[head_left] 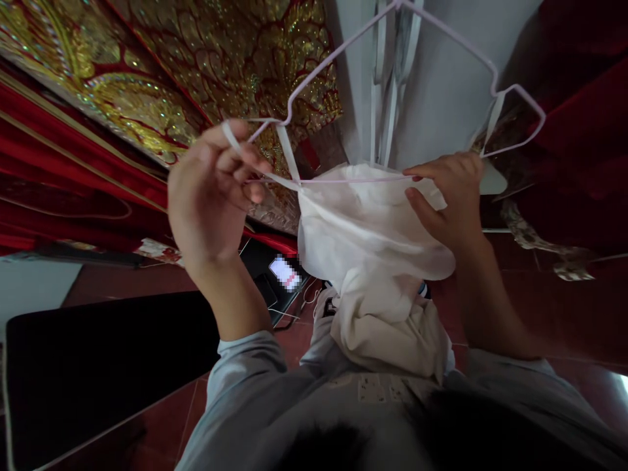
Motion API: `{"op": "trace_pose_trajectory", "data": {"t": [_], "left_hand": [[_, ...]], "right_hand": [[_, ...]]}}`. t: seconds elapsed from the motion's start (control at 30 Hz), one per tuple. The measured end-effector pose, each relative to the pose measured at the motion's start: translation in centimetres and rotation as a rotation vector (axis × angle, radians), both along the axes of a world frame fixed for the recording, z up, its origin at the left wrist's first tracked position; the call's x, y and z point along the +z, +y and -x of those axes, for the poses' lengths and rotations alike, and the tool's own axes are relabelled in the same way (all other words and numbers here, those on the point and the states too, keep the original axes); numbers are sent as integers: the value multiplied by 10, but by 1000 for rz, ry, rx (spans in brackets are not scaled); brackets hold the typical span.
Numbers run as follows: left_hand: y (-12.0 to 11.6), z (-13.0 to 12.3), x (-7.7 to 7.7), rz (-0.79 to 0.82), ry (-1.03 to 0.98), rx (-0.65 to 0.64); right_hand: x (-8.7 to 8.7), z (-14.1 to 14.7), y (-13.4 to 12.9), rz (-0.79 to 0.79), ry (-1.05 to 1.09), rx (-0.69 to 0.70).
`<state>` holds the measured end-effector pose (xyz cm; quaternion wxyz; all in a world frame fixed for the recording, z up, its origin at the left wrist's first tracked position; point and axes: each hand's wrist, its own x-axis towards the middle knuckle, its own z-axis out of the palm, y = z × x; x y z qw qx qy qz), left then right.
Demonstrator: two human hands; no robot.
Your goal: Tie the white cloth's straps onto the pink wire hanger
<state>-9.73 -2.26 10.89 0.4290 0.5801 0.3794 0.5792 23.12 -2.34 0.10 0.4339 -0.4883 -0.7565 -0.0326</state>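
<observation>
A pale pink hanger (338,51) spans the upper part of the view, with a white garment with thin straps (363,226) below it. My left hand (210,190) is at the hanger's left end, fingers curled, with the garment's white strap (288,150) looped round a finger. That strap also passes by the hanger's left notch. At the right, my right hand (454,196) is bent at the garment's top edge by the hanger's lower bar, thumb and forefinger slightly apart; its other fingers are partly hidden. Another strap (494,118) hangs at the right notch.
Gold-sequinned red cloth (245,59) hangs at the upper left, and dark red cloth (583,163) at the right. White straps (385,85) hang before the grey wall. A lit phone (285,272) lies on a black surface; beige cloth (392,327) is gathered at my lap.
</observation>
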Motion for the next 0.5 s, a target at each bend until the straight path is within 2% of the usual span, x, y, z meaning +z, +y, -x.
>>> {"op": "trace_pose_trajectory", "data": {"t": [0.1,0.17,0.23,0.3,0.37,0.43,0.5], "left_hand": [[15,4,-5,28,-242,131],[24,7,-19,51,-351,262],[28,4,-38,68,-315,367],[28,-6,-56,95,-206,327],[24,-24,-68,135,-172,146],[19,-48,-74,142,-225,54],[13,-71,-75,98,-329,66]], "right_hand": [[0,-4,-2,11,-12,0],[0,-7,-3,1,-7,3],[2,-7,-5,40,-17,2],[3,-3,-6,105,-40,-20],[3,4,-8,119,-52,-41],[0,9,-9,46,-39,-8],[-4,4,-8,-98,42,15]]}}
